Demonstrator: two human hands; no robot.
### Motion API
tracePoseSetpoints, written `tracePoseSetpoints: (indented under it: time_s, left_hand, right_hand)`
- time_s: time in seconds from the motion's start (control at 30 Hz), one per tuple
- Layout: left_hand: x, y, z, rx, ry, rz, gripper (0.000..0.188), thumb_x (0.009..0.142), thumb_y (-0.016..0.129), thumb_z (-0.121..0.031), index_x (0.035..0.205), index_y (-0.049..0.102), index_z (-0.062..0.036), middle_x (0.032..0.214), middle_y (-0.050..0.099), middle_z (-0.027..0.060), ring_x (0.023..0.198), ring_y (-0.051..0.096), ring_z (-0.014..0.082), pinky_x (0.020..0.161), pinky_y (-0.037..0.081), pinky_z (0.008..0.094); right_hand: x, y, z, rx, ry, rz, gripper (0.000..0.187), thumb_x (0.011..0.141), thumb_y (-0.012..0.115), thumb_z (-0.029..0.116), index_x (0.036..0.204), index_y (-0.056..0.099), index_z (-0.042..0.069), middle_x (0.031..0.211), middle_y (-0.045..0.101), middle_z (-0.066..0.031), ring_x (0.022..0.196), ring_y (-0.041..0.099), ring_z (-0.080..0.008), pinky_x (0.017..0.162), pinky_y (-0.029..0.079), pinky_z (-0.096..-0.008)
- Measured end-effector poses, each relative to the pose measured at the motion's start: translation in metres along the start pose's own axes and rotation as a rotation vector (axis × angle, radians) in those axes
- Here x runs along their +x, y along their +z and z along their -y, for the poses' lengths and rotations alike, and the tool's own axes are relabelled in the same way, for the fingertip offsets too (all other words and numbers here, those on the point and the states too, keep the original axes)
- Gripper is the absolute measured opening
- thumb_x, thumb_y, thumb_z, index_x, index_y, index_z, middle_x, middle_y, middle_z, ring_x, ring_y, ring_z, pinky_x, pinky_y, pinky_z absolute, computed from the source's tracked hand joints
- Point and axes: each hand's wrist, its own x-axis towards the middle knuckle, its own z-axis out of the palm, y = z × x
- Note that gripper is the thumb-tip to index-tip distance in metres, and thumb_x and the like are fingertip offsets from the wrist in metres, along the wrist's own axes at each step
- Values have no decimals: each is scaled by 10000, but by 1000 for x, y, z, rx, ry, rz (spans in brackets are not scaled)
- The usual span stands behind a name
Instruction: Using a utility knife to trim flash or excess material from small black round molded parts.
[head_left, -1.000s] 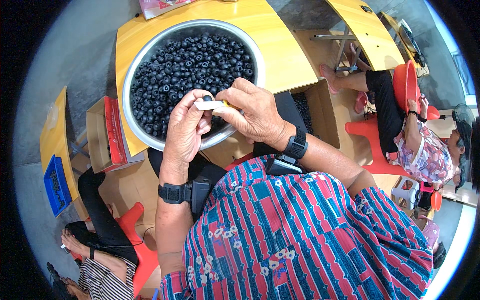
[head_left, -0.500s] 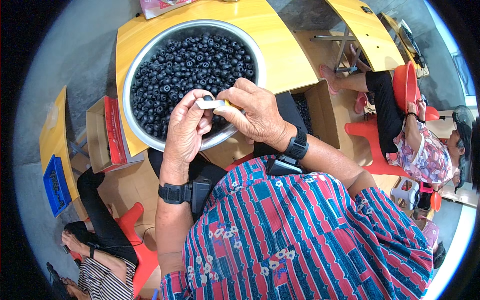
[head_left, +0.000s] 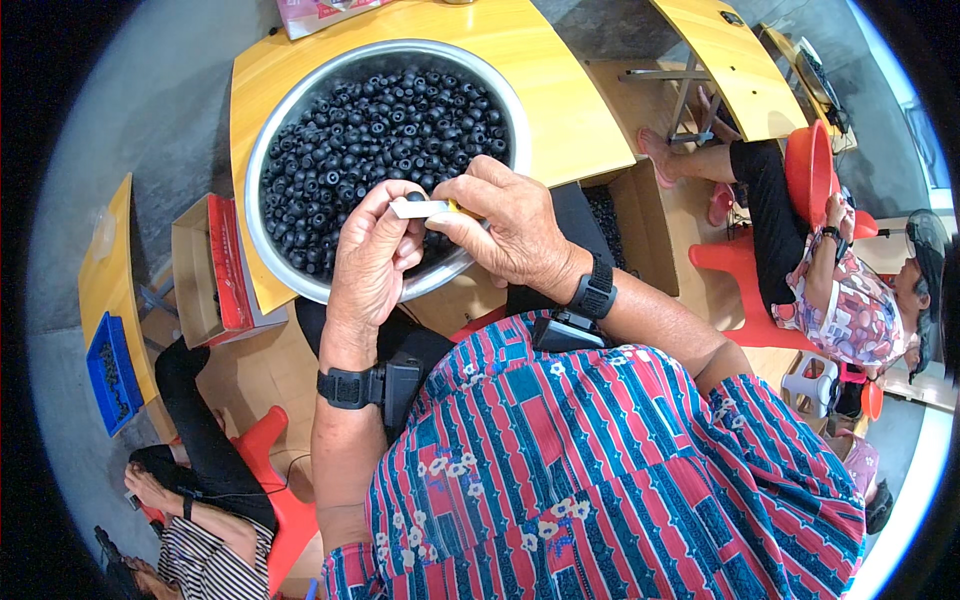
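Far left, a blue tray (head_left: 114,375) of small dark bits sits on a yellow side bench (head_left: 112,260), and beneath it a co-worker in a striped top (head_left: 215,560) is perched by a red stool (head_left: 275,500). Next along, an open cardboard box (head_left: 195,265) with a red side panel, and here's the big one: a round metal basin (head_left: 520,150), heaped with black holed pieces (head_left: 370,130), overhanging the near edge of the main bench (head_left: 570,110)! Above its near rim, the left hand (head_left: 365,260) has one black piece (head_left: 415,197) pinched between thumb and fingers. Right against those fingertips lies a pale flat blade (head_left: 415,210), its yellow end gripped by the right hand (head_left: 512,225), though whether it touches the piece is hard to tell. Across to the right, another cardboard box (head_left: 655,240) with dark pieces inside, then a co-worker in a patterned top (head_left: 845,310) beside a red basin (head_left: 812,170)
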Motion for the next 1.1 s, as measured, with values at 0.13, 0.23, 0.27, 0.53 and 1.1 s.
tracePoseSetpoints:
  time_s: [0.13,0.23,0.27,0.53,1.1]
  left_hand:
    - [-1,1,0,3,1,-16,235,965,601,-246,1093,567,-52,820,516,-37,630,405,18,499,299,144]
    - [0,0,0,1,-6,-5,231,965,601,-246,1090,569,-54,824,521,-35,630,406,19,499,299,143]
    - [0,1,0,1,-7,-5,231,965,601,-246,1090,569,-54,824,521,-35,630,406,19,499,299,143]
    - [0,5,-1,47,-3,-43,239,981,577,-259,1073,576,-38,750,468,-61,607,381,5,497,283,152]
    - [1,5,-2,46,-4,-40,252,977,585,-269,1085,577,-41,764,482,-56,607,384,2,494,285,151]
  right_hand:
    - [0,1,-3,6,30,-6,181,830,712,274,868,682,100,706,530,-82,622,578,-258,527,465,-370]
    - [1,-2,0,1,13,21,179,830,712,272,868,682,100,708,533,-82,623,579,-259,528,467,-369]
    - [0,-3,0,1,13,21,179,830,712,272,868,682,100,708,533,-82,623,579,-259,528,467,-369]
    - [0,0,0,-4,-8,-2,185,823,719,281,871,682,106,701,527,-79,617,577,-257,525,466,-372]
    - [0,-1,0,-9,-4,12,185,825,715,278,879,683,104,704,530,-80,618,578,-257,527,469,-371]
